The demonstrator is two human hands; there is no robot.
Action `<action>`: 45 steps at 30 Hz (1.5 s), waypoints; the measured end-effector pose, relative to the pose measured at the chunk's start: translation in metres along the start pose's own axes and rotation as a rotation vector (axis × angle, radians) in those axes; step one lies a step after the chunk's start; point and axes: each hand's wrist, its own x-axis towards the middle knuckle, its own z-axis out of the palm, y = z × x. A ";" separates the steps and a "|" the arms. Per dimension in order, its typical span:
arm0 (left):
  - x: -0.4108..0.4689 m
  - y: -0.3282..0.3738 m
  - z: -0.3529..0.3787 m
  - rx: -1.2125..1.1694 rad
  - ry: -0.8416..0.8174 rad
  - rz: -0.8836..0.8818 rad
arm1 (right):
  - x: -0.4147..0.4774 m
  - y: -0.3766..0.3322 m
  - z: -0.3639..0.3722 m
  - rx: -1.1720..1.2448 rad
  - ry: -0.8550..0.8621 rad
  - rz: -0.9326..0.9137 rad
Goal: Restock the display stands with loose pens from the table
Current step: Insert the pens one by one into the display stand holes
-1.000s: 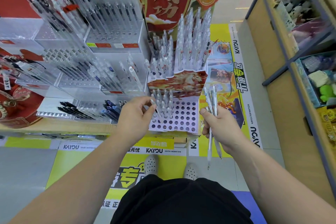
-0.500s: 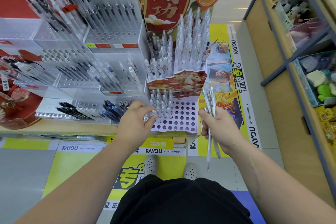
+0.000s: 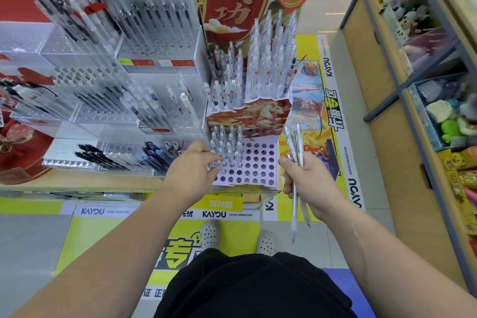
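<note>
At the tray, my left hand pinches one pen by the near-left holes; my right hand grips the spare pens. Align the tip with a free hole, hold the pen upright, and seat it fully before release.

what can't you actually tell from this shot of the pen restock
- Head view: whether the left hand grips a pen or only touches one. The clear barrels blur together at its fingertips.
- Head view: how many pens the right hand holds. They overlap, and its fingers cover their middles.
- Head view: the print on the yellow price label. It is too small to read.
</note>
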 end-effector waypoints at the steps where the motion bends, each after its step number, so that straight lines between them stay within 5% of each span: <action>1: -0.001 0.001 0.000 -0.003 0.015 -0.003 | -0.001 0.000 0.000 0.001 0.000 -0.001; 9: -0.017 0.034 -0.020 -0.127 0.317 0.065 | -0.007 -0.011 0.003 0.123 -0.025 -0.026; 15: -0.014 0.108 -0.015 -0.693 -0.275 -0.088 | -0.010 -0.036 0.019 0.397 0.104 -0.100; 24: -0.008 0.127 0.006 -0.651 -0.282 -0.061 | -0.005 -0.026 0.010 0.419 0.217 -0.046; 36: -0.010 0.104 -0.006 -0.981 -0.377 -0.217 | -0.015 -0.019 -0.008 0.546 -0.007 0.009; 45: -0.008 0.100 -0.014 -0.951 -0.367 -0.163 | -0.018 -0.026 0.007 0.316 -0.056 -0.051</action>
